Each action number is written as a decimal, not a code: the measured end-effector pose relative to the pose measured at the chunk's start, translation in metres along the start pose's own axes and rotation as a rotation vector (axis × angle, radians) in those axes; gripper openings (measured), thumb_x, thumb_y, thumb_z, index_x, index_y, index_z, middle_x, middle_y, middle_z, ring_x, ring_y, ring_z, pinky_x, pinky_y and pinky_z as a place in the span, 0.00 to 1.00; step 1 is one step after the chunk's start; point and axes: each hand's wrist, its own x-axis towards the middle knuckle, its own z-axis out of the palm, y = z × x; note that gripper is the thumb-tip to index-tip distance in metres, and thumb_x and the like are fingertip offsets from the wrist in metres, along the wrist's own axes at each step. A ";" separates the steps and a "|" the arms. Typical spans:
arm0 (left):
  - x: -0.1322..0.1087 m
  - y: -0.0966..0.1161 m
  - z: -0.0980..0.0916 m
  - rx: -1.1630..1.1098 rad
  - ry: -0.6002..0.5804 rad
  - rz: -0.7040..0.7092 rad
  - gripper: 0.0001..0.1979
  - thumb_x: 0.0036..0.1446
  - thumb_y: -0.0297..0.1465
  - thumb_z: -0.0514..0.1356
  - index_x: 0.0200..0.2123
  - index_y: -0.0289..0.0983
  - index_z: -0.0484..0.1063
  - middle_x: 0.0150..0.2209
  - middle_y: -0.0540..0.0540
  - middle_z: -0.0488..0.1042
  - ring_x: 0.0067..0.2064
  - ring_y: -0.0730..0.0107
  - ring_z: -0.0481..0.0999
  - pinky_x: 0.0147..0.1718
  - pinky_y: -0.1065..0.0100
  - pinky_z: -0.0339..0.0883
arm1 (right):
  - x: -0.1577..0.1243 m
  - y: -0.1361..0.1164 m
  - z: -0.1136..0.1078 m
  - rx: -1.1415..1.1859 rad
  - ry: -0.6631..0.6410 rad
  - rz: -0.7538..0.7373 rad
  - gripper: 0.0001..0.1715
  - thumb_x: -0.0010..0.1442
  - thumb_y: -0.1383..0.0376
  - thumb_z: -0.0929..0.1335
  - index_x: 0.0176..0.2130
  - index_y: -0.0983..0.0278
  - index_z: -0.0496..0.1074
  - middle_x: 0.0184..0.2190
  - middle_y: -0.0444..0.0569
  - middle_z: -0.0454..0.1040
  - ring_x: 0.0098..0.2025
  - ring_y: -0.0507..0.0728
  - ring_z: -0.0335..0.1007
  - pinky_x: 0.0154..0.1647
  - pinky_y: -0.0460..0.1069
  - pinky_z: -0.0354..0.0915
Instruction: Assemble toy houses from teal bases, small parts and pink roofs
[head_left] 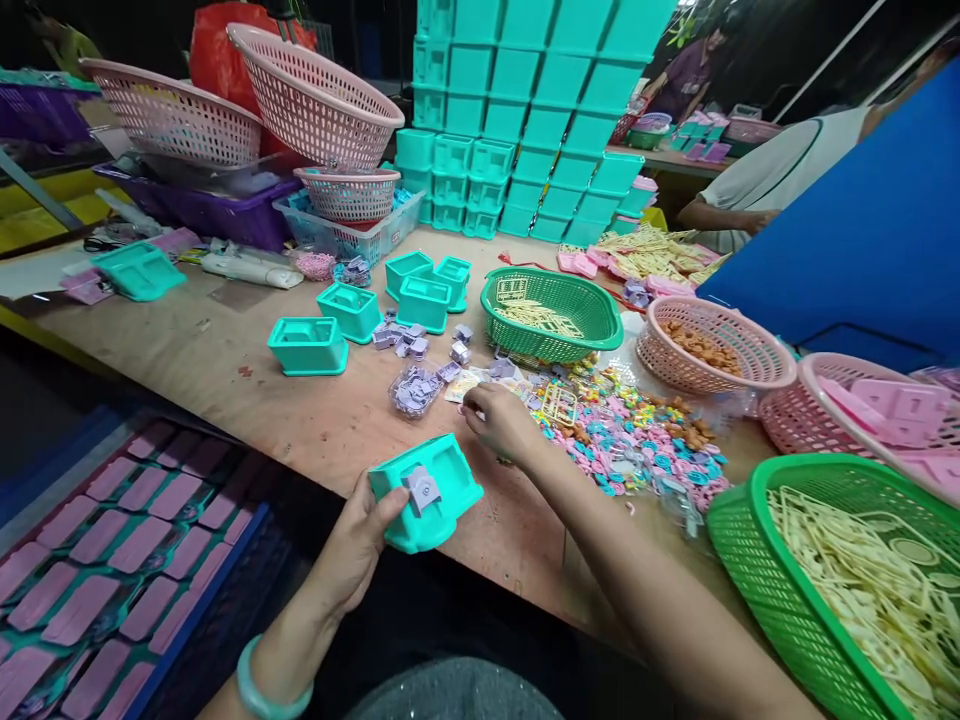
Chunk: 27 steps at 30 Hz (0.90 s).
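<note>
My left hand (352,545) is closed around a teal plastic toy housing (450,490), tilted above the table's front edge. A small lilac plastic piece (424,488) sits on the housing, and my left thumb presses against its edge. My right hand (499,420) is over the table with its fingers drawn together in a pinch; whatever they hold is too small to make out. Beside it are a clear tub of lilac pieces (415,390) and a heap of pink, blue and yellow small parts (630,435).
Several teal housings (307,345) stand behind, before a tall stack of teal boxes (525,120). Green baskets (551,335) hold cream parts; a pink basket (716,375) holds brown ones. A crate of pink-and-teal items (135,540) is lower left. A person (780,180) sits behind a blue panel (855,240).
</note>
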 end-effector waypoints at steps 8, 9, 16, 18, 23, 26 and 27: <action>-0.001 -0.007 0.023 0.196 -0.003 0.143 0.27 0.55 0.41 0.70 0.52 0.40 0.65 0.49 0.46 0.79 0.49 0.63 0.78 0.47 0.65 0.72 | -0.115 -0.076 -0.004 0.702 0.338 0.127 0.08 0.68 0.63 0.68 0.36 0.62 0.73 0.33 0.46 0.75 0.36 0.53 0.72 0.37 0.46 0.69; 0.000 -0.008 0.024 0.210 -0.009 0.144 0.27 0.55 0.41 0.70 0.52 0.40 0.64 0.48 0.46 0.79 0.48 0.63 0.78 0.47 0.65 0.72 | -0.118 -0.078 -0.002 0.719 0.347 0.147 0.08 0.68 0.63 0.68 0.35 0.62 0.73 0.32 0.46 0.74 0.35 0.53 0.72 0.35 0.46 0.69; -0.002 -0.010 0.024 0.246 -0.038 0.143 0.28 0.56 0.41 0.69 0.54 0.41 0.62 0.51 0.45 0.78 0.50 0.61 0.78 0.49 0.63 0.72 | -0.117 -0.075 -0.001 0.724 0.358 0.145 0.07 0.67 0.64 0.68 0.35 0.62 0.74 0.32 0.46 0.74 0.34 0.53 0.72 0.34 0.46 0.70; -0.003 -0.010 0.023 0.253 -0.039 0.138 0.28 0.55 0.41 0.69 0.54 0.41 0.62 0.51 0.45 0.78 0.50 0.61 0.78 0.49 0.63 0.72 | -0.118 -0.076 -0.002 0.669 0.370 0.118 0.07 0.67 0.66 0.68 0.35 0.62 0.74 0.32 0.46 0.74 0.34 0.53 0.72 0.34 0.46 0.70; -0.005 -0.010 0.021 0.290 -0.048 0.146 0.27 0.55 0.41 0.69 0.53 0.41 0.62 0.51 0.44 0.78 0.51 0.60 0.78 0.49 0.63 0.71 | -0.124 -0.082 -0.002 0.449 0.417 -0.035 0.07 0.66 0.73 0.66 0.40 0.63 0.72 0.34 0.48 0.75 0.37 0.54 0.73 0.37 0.48 0.68; -0.005 -0.010 0.020 0.339 -0.068 0.156 0.27 0.56 0.41 0.69 0.53 0.42 0.62 0.51 0.45 0.78 0.50 0.61 0.78 0.48 0.63 0.71 | -0.125 -0.086 -0.001 0.382 0.438 -0.066 0.08 0.66 0.74 0.65 0.41 0.63 0.71 0.33 0.49 0.74 0.36 0.55 0.72 0.37 0.49 0.68; -0.005 -0.010 0.020 0.360 -0.075 0.158 0.27 0.56 0.41 0.69 0.54 0.42 0.61 0.50 0.46 0.78 0.50 0.61 0.78 0.48 0.64 0.71 | -0.126 -0.087 0.000 0.390 0.442 -0.046 0.08 0.66 0.74 0.65 0.40 0.63 0.71 0.33 0.48 0.74 0.35 0.55 0.72 0.36 0.48 0.68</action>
